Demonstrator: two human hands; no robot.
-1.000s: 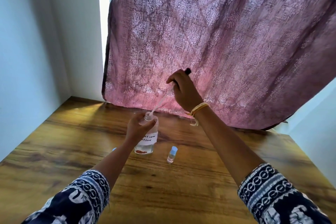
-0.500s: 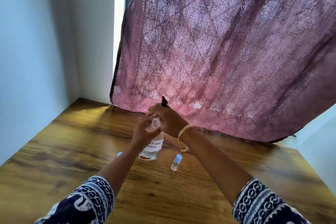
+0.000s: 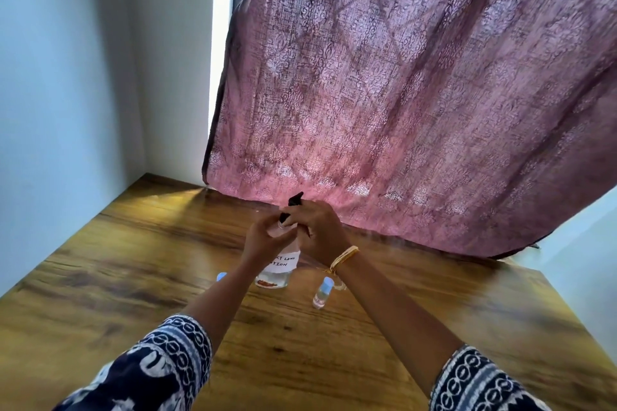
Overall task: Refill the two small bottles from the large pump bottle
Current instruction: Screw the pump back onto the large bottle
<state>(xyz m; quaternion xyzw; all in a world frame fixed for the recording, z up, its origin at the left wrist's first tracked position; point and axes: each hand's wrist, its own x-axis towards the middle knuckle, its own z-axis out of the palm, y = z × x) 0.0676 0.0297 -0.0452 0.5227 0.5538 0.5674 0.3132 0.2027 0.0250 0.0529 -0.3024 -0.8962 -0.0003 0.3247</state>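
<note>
The large clear pump bottle [image 3: 280,269] with a white handwritten label stands on the wooden table [image 3: 133,277]. My left hand [image 3: 267,238] grips its neck and shoulder. My right hand [image 3: 317,230] grips the black pump head [image 3: 293,202] seated on the bottle's mouth. One small bottle [image 3: 322,294] with a light blue cap stands upright just right of the big bottle. The second small bottle [image 3: 221,276] shows only its blue cap, behind my left forearm.
A patterned pink curtain [image 3: 417,93] hangs down to the table's back edge, right behind the bottles. White walls close the table on the left and at the far right. Bare wood lies in front and on both sides.
My right hand came down from high above the bottle, lowering the pump's tube into the bottle until the black head sits on the neck. My left hand kept hold of the bottle.
</note>
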